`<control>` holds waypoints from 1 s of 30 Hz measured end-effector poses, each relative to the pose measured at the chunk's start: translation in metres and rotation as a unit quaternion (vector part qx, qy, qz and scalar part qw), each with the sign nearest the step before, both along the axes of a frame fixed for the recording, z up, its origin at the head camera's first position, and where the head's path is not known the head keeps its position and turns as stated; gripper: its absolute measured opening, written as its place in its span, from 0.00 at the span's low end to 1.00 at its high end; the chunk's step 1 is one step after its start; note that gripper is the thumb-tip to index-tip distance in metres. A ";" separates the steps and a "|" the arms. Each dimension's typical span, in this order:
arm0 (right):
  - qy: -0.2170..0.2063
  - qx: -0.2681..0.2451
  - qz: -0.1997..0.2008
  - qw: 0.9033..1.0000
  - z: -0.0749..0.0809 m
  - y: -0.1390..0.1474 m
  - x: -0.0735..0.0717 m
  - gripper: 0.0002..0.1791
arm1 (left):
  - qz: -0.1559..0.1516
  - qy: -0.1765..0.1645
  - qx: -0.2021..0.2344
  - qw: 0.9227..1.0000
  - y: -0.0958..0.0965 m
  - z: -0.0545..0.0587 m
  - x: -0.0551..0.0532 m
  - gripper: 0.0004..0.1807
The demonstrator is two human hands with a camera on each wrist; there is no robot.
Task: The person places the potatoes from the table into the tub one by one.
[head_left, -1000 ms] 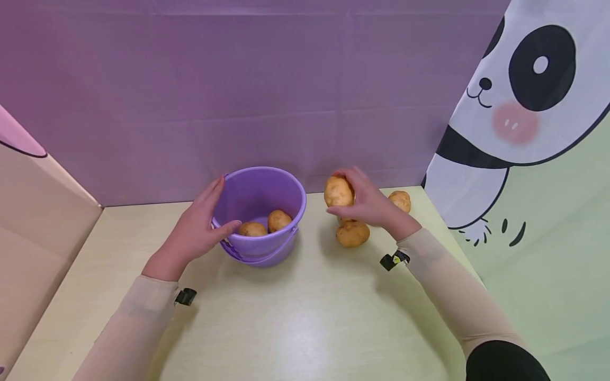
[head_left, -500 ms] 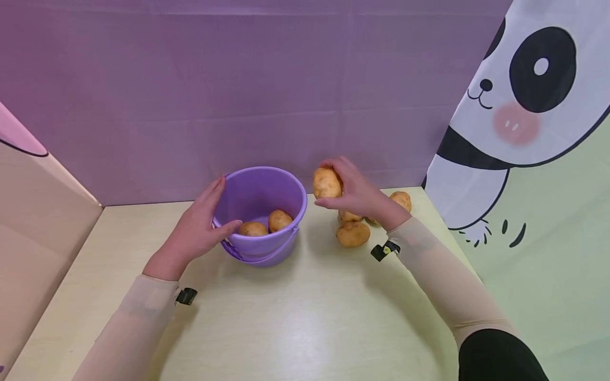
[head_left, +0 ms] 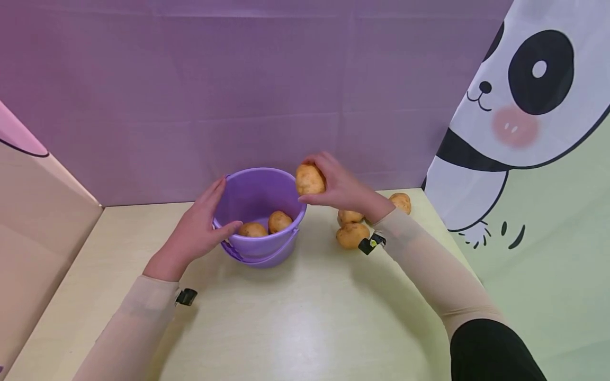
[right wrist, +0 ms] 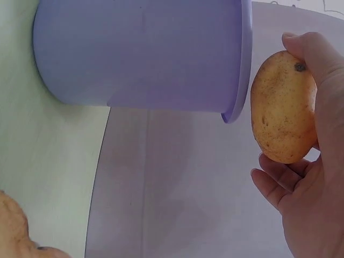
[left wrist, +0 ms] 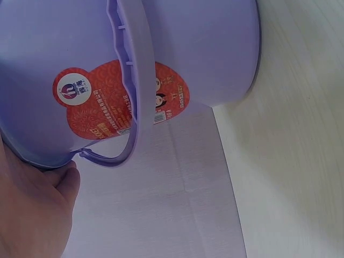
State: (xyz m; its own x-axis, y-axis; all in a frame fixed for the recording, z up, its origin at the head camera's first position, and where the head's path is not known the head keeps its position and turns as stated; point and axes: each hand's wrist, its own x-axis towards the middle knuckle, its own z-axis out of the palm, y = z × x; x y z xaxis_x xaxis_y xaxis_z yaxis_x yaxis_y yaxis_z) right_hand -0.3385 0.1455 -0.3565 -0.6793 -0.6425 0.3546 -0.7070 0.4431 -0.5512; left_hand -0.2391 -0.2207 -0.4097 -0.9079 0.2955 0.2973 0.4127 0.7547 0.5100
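My right hand [head_left: 335,185] has hold of one potato [head_left: 310,180]. My thumb is on one side and my fingers go around the other, so my grip is only as wide as the potato. That potato is up by the right edge of the purple bucket [head_left: 252,196], just beside the rim. From my right wrist I can see a small gap between them.

My left hand [head_left: 193,230] is stretched wide and holds the left side of the bucket. My thumb goes over the rim on the side near me, and my fingers lie along the left edge.

Two potatoes sit inside the bucket, low down: a left one [head_left: 252,229] and a right one [head_left: 279,221]. The bucket stands upright on the pale table [head_left: 286,328]. Its handle [left wrist: 141,70] hangs down outside, across a red sticker [left wrist: 99,105].

To the right of the bucket, more potatoes [head_left: 352,236] lie on the table. My right arm covers part of that bunch, so I can't tell how many there are. Behind the bucket is a purple wall [head_left: 262,79]. Far to its right is a big panda picture [head_left: 540,127].
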 end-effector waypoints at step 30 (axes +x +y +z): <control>0.025 0.087 0.088 0.992 0.013 -0.065 -0.013 0.49 | 0.005 -0.007 0.001 1.000 0.001 0.001 0.000 0.58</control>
State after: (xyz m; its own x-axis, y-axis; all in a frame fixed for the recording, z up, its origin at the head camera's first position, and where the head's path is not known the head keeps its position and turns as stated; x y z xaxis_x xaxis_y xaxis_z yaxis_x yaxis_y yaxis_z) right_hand -0.3517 0.0809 -0.3440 -0.5348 -0.8043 0.2591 -0.8069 0.3951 -0.4391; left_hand -0.2394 -0.2200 -0.4088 -0.9152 0.2852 0.2846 0.3972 0.7575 0.5181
